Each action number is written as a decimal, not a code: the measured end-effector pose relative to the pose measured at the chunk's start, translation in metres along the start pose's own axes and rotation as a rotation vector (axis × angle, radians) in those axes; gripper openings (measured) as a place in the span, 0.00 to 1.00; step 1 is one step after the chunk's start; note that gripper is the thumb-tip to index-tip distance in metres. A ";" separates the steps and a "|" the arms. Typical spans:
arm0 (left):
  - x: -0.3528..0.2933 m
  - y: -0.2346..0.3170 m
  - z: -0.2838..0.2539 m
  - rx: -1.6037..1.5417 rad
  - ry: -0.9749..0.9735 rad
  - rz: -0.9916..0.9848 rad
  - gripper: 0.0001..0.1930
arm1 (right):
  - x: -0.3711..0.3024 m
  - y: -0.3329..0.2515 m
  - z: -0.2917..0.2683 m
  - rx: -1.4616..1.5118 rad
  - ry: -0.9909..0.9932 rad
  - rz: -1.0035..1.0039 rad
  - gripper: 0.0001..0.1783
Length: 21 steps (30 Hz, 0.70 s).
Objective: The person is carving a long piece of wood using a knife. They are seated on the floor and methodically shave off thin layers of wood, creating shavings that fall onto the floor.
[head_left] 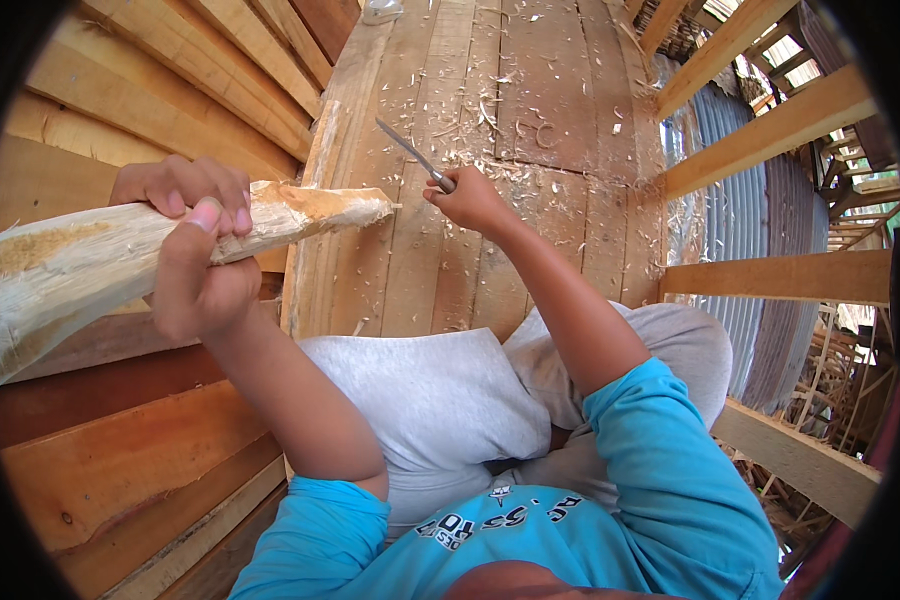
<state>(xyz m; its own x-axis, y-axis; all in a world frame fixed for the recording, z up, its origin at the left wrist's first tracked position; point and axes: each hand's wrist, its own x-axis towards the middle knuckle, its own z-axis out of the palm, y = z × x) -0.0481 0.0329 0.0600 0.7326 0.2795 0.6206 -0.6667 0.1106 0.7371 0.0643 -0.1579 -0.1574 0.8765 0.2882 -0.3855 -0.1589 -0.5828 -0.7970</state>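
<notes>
My left hand is wrapped round a thick, pale, peeled wooden log, which comes in from the left edge. Its narrower end, cut to a rough orange-brown tip, points right, over the floorboards. In my right hand is the handle of a knife, its thin curved blade slanting up and to the left. The blade is apart from the log, just above and right of the tip. Most of the handle is hidden by my fingers.
Wood shavings lie scattered over the plank floor. Stacked boards rise along the left. On the right stand wooden posts with corrugated metal sheets behind them. A small clear plastic thing sits at the far end.
</notes>
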 end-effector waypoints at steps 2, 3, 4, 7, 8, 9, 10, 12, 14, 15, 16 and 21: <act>-0.001 0.002 0.002 0.013 0.034 -0.016 0.09 | 0.003 0.002 0.001 -0.003 -0.001 -0.002 0.18; -0.001 0.002 0.001 0.014 0.031 -0.033 0.09 | 0.004 0.004 0.001 -0.003 -0.016 0.006 0.18; -0.002 0.003 -0.002 0.014 0.029 -0.049 0.09 | 0.004 0.005 0.000 -0.003 -0.031 0.013 0.18; -0.002 0.005 -0.001 -0.013 0.028 -0.063 0.09 | 0.004 0.008 0.004 -0.035 -0.045 0.015 0.18; -0.002 0.006 0.001 -0.027 0.029 -0.061 0.09 | 0.005 0.011 0.006 -0.051 -0.045 0.012 0.18; -0.002 0.006 0.001 -0.042 0.025 -0.060 0.09 | 0.006 0.013 0.007 -0.060 -0.054 0.010 0.17; -0.002 0.005 0.001 -0.056 0.021 -0.059 0.09 | 0.007 0.014 0.008 -0.069 -0.065 0.008 0.17; -0.002 0.005 0.000 -0.074 0.024 -0.058 0.09 | 0.009 0.015 0.008 -0.070 -0.078 0.000 0.17; -0.003 0.004 -0.002 -0.083 0.038 -0.057 0.08 | 0.010 0.017 0.007 -0.054 -0.084 -0.013 0.17; -0.003 0.004 -0.004 -0.083 0.036 -0.056 0.08 | 0.011 0.017 0.007 -0.068 -0.083 -0.008 0.17; -0.003 0.005 -0.005 -0.085 0.034 -0.054 0.08 | 0.013 0.018 0.006 -0.083 -0.079 -0.004 0.17; -0.002 0.005 -0.007 -0.098 0.025 -0.058 0.08 | 0.015 0.020 0.004 -0.121 -0.072 -0.003 0.16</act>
<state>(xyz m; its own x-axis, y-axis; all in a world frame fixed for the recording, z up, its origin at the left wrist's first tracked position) -0.0539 0.0392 0.0603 0.7674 0.2932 0.5702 -0.6346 0.2199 0.7409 0.0728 -0.1622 -0.1813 0.8412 0.3415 -0.4192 -0.0966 -0.6679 -0.7380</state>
